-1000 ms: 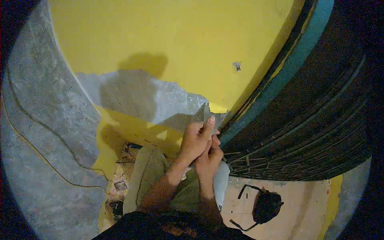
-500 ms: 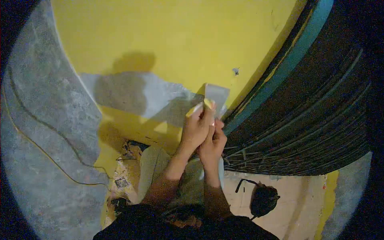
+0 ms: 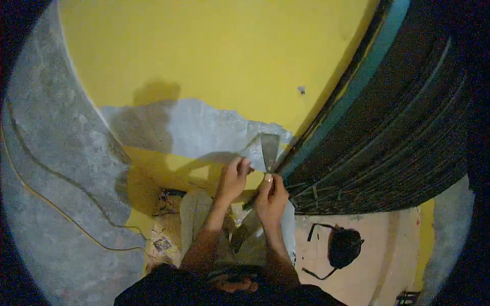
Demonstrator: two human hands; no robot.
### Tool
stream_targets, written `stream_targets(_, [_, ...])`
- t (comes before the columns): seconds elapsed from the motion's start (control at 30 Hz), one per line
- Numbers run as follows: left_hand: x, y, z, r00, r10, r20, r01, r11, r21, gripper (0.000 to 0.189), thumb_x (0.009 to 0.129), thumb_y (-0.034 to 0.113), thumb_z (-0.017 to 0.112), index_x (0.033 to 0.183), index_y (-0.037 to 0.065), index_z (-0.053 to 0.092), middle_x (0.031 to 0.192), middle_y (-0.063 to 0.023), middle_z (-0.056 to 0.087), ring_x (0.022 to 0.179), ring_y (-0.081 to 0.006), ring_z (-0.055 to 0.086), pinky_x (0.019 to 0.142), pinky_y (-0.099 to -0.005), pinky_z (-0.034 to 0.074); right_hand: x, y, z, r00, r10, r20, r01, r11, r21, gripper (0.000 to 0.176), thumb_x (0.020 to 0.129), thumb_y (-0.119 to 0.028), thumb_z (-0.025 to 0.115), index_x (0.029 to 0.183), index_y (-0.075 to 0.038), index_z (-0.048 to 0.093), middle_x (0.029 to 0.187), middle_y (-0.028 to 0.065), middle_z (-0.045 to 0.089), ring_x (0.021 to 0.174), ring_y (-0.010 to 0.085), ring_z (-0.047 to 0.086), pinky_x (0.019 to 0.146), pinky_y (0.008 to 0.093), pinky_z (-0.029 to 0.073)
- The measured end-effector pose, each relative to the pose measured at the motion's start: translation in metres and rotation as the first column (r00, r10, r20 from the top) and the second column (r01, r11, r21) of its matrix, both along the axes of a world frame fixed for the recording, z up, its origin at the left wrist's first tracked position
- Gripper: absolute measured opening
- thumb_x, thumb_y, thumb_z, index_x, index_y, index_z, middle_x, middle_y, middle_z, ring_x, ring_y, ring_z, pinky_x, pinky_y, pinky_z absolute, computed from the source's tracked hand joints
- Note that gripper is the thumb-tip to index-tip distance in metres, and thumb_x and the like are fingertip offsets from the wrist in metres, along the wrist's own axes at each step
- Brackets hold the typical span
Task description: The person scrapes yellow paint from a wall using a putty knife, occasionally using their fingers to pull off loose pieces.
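My right hand point(image 3: 271, 201) is closed around the handle of a putty knife point(image 3: 270, 150), its flat metal blade pointing up toward the wall. Just left of it, my left hand point(image 3: 234, 181) has loosely bent fingers and nothing visible in them. Ahead of both hands is a bare grey patch point(image 3: 196, 130) with a ragged upper edge, where the yellow paint on the wall point(image 3: 219, 51) is gone. A small whitish-yellow piece point(image 3: 238, 214) shows below my hands, between the trouser legs.
A dark ribbed surface with a teal edge point(image 3: 352, 104) curves along the right. On the pale floor point(image 3: 377, 250) lies a black bag point(image 3: 344, 247) with straps. A cable point(image 3: 66, 217) hangs across the grey wall at left. Debris point(image 3: 164, 244) lies near my left knee.
My left hand has moved left and down, away from the putty knife, and the yellow flakes are gone from its fingers. The blade has lowered and turned more upright.
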State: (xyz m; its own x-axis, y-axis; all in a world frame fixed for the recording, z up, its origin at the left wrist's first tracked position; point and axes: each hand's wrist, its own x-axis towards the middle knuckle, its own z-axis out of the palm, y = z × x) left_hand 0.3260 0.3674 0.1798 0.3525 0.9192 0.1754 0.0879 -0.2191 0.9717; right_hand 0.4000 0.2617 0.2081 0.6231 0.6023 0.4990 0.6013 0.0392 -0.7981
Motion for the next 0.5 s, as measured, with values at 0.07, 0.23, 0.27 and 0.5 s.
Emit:
stream_targets(0.07, [0.000, -0.009, 0.014, 0.998, -0.064, -0.028, 0.063, 0.997, -0.037, 0.042, 0.100, 0.039, 0.049, 0.098, -0.001, 0.062, 0.087, -0.0157, 0.067, 0.080, -0.0264, 0.065, 0.074, -0.0373, 0.049, 0.000, -0.008, 0.008, 0.947, 0.096, -0.308, -0.095, 0.995, 0.020, 0.033, 0.103, -0.028, 0.046, 0.094, 0.001, 0.058, 0.064, 0.0028, 0.053, 0.053, 0.0088, 0.047, 0.048, 0.0279, 0.038])
stream_targets(0.23, [0.041, -0.042, 0.046, 0.930, -0.176, 0.322, 0.232, 0.962, -0.147, 0.044, 0.102, 0.037, 0.046, 0.099, -0.003, 0.063, 0.081, -0.0099, 0.070, 0.073, -0.0152, 0.065, 0.070, -0.0285, 0.052, 0.013, -0.001, -0.010, 0.770, 0.258, -0.583, -0.176, 0.965, 0.194, 0.037, 0.104, -0.034, 0.044, 0.101, 0.000, 0.060, 0.071, -0.0033, 0.053, 0.056, 0.0025, 0.041, 0.047, 0.0210, 0.032])
stream_targets(0.27, [0.048, -0.041, 0.045, 0.900, -0.186, 0.393, 0.268, 0.949, -0.165, 0.045, 0.102, 0.038, 0.046, 0.099, -0.004, 0.063, 0.080, -0.0102, 0.070, 0.072, -0.0133, 0.064, 0.070, -0.0277, 0.052, 0.017, 0.000, -0.013, 0.772, 0.264, -0.579, -0.183, 0.964, 0.195, 0.037, 0.104, -0.034, 0.044, 0.101, 0.000, 0.060, 0.071, -0.0033, 0.053, 0.056, 0.0025, 0.041, 0.047, 0.0210, 0.032])
stream_targets(0.5, [0.055, -0.038, 0.041, 0.933, -0.154, 0.325, 0.212, 0.966, -0.149, 0.045, 0.103, 0.036, 0.046, 0.095, -0.005, 0.063, 0.077, -0.0125, 0.070, 0.074, -0.0162, 0.067, 0.068, -0.0276, 0.052, 0.023, 0.006, -0.023, 0.870, 0.250, -0.425, -0.193, 0.966, 0.173, 0.038, 0.104, -0.029, 0.042, 0.105, 0.003, 0.061, 0.094, 0.0128, 0.065, 0.085, 0.0203, 0.058, 0.075, 0.0336, 0.048])
